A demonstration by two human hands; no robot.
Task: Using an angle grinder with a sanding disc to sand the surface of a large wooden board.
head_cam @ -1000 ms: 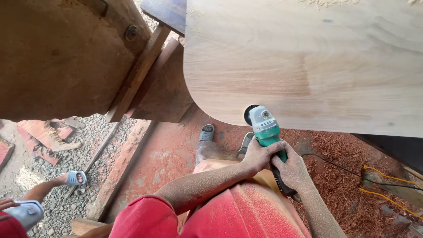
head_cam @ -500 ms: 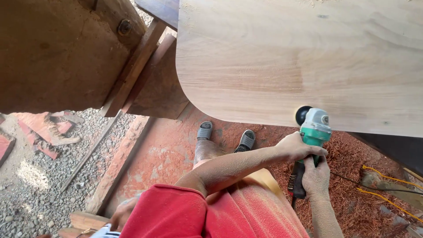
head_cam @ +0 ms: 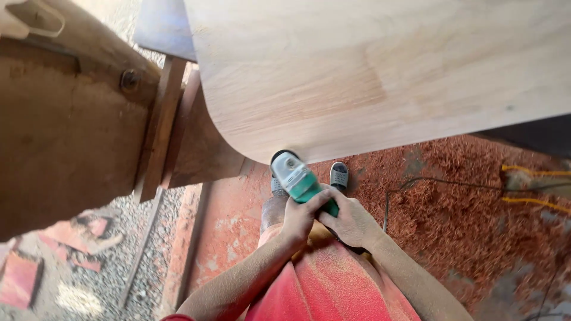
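The broad pale wooden board with a rounded corner (head_cam: 369,71) looks smooth and matt, its grain running in soft tan bands. The green and grey plastic angle grinder (head_cam: 299,178) has a slightly glossy casing, dulled by dust. The left hand (head_cam: 300,215) and right hand (head_cam: 351,223) on it are coated in fine pale sawdust, as are the forearms. The red cloth shorts (head_cam: 333,285) are matt and powdered with the same dust. The dark brown timber block (head_cam: 65,142) on the left is rough and weathered, with a dull metal bolt (head_cam: 129,79) in it. The floor (head_cam: 464,220) is covered in coarse reddish wood shavings; grey gravel (head_cam: 89,279) lies further left.
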